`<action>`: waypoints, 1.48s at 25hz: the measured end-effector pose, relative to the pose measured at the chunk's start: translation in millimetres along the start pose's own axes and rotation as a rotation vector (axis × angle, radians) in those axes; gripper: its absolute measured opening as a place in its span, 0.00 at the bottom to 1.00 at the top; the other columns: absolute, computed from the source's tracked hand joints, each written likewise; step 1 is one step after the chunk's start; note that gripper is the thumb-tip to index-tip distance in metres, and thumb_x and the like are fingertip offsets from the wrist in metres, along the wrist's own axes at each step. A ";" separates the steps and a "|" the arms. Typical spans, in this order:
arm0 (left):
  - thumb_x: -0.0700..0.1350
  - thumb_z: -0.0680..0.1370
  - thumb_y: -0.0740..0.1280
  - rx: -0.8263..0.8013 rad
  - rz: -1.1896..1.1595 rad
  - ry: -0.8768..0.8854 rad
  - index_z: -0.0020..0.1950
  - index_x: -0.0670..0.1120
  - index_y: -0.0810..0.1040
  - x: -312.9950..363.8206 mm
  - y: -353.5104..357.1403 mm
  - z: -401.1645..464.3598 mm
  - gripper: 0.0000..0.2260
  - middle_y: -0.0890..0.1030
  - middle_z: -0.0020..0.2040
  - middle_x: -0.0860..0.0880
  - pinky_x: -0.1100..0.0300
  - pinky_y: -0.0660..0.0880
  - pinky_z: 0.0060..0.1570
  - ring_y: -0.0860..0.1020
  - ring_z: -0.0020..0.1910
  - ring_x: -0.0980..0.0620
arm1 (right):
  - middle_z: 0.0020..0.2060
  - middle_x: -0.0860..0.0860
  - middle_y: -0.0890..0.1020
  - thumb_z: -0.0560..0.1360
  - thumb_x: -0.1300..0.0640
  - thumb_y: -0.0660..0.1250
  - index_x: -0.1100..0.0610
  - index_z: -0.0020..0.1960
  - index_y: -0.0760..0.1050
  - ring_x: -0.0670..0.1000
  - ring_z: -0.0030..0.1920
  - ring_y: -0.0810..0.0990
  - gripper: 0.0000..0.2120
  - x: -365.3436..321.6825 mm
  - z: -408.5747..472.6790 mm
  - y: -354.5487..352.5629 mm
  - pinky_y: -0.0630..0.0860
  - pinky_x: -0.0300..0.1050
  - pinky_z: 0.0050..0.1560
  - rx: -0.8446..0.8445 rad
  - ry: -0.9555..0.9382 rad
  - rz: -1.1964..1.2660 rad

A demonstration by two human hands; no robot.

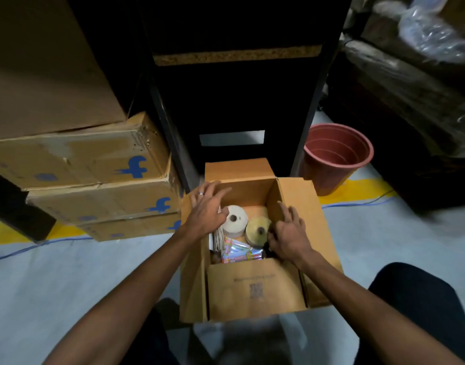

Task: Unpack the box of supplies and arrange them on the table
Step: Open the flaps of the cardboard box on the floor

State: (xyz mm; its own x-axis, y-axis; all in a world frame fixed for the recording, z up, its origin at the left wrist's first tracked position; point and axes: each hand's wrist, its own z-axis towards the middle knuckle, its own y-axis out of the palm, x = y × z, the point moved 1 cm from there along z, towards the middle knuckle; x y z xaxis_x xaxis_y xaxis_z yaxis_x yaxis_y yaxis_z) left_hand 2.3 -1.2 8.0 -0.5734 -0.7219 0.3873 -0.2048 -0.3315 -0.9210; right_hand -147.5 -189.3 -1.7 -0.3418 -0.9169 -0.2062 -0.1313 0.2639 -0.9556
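Observation:
An open cardboard box [255, 288] stands on the floor in front of me, flaps spread. Inside lie a white roll [235, 219], a yellowish roll [257, 230], a bundle of colourful shiny packets [239, 252] and some striped paper items [218, 239] at the left wall. My left hand [206, 210] hovers over the box's left side with fingers spread, next to the white roll. My right hand [289, 233] reaches in at the right wall, forefinger straight, the other fingers bent down beside the yellowish roll; what they touch is hidden.
Stacked cardboard boxes [94, 180] with blue logos stand at the left. A dark shelf frame [236, 101] rises right behind the box. A terracotta plastic pot [336, 156] sits at the right, with dark wrapped goods [410, 101] beyond. Blue cable [357, 202] and yellow floor line cross the grey floor.

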 end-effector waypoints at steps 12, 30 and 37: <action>0.39 0.81 0.66 -0.519 -0.737 -0.075 0.64 0.42 0.79 23.5 -1.1 -79.1 0.12 0.86 0.53 0.43 0.55 0.80 0.54 0.83 0.48 0.57 | 0.43 0.57 0.86 0.80 0.64 0.60 0.63 0.51 0.83 0.55 0.40 0.85 0.12 5.2 14.4 -23.2 0.82 0.46 0.40 -0.569 0.022 0.435; 0.52 0.63 0.83 -1.011 -0.418 -0.090 0.65 0.53 0.78 34.7 65.1 -130.9 0.31 0.83 0.56 0.55 0.64 0.74 0.57 0.79 0.55 0.60 | 0.56 0.56 0.82 0.71 0.64 0.77 0.59 0.64 0.77 0.48 0.43 0.82 0.23 -13.9 -29.2 34.1 0.81 0.46 0.54 -1.192 -0.113 0.013; 0.59 0.59 0.82 -0.851 -0.330 0.041 0.55 0.52 0.84 28.9 78.7 -138.7 0.27 0.83 0.48 0.59 0.62 0.80 0.48 0.80 0.45 0.64 | 0.47 0.52 0.84 0.65 0.57 0.82 0.57 0.57 0.82 0.45 0.36 0.82 0.23 -13.8 -35.7 30.8 0.82 0.42 0.44 -1.077 -0.193 -0.063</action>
State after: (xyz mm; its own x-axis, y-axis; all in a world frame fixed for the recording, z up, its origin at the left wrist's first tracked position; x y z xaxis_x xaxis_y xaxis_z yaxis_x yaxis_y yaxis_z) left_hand -140.5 36.1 -59.1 -0.4060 -0.6427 0.6497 -0.8699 0.0538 -0.4903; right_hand -180.0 -157.8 -20.8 -0.1665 -0.9447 -0.2826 -0.9199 0.2520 -0.3005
